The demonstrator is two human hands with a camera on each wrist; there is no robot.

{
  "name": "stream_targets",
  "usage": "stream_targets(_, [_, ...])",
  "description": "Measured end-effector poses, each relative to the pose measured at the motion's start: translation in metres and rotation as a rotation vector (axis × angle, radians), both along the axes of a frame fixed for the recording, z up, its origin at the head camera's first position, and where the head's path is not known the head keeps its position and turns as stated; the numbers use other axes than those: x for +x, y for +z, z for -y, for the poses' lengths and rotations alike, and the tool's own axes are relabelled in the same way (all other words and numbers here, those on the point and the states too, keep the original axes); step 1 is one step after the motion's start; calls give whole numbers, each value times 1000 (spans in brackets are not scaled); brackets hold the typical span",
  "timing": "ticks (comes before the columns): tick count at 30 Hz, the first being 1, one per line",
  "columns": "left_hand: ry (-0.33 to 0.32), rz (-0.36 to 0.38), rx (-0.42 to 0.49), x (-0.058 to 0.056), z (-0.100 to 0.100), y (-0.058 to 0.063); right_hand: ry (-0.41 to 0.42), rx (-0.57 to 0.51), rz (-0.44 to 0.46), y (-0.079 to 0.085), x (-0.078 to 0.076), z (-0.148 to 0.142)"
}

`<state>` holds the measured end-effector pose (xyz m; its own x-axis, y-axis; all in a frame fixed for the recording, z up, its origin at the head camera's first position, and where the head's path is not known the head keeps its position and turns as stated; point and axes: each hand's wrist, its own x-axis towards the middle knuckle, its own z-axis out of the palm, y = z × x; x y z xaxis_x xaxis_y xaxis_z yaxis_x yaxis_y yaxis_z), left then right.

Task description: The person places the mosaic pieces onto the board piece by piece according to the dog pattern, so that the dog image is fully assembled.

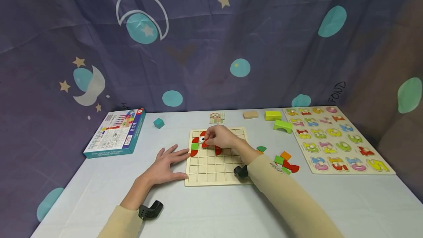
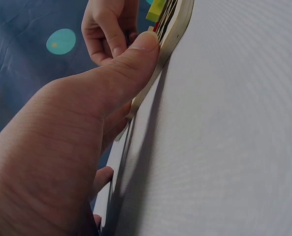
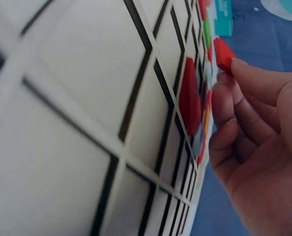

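Note:
A wooden grid board lies on the white table, with red, green and white tiles set in its far left cells. My right hand is over that part, pinching a red tile between thumb and fingertips, just off the board in the right wrist view. Another red tile sits in a cell nearby. My left hand lies spread at the board's left edge, its fingers extended; its thumb touches the rim in the left wrist view.
Loose green, orange and red tiles lie right of the board. Behind it are a small pattern card and several wooden blocks. A boxed toy and a teal cube stand left; a number puzzle lies right.

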<state>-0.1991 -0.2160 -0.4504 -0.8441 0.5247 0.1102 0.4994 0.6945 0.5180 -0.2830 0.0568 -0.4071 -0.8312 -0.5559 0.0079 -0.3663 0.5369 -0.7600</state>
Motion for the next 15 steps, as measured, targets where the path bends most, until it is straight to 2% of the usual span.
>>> stream_targets(15, [0, -5, -5, 0, 0, 0, -25, 117, -82, -9, 1, 14])
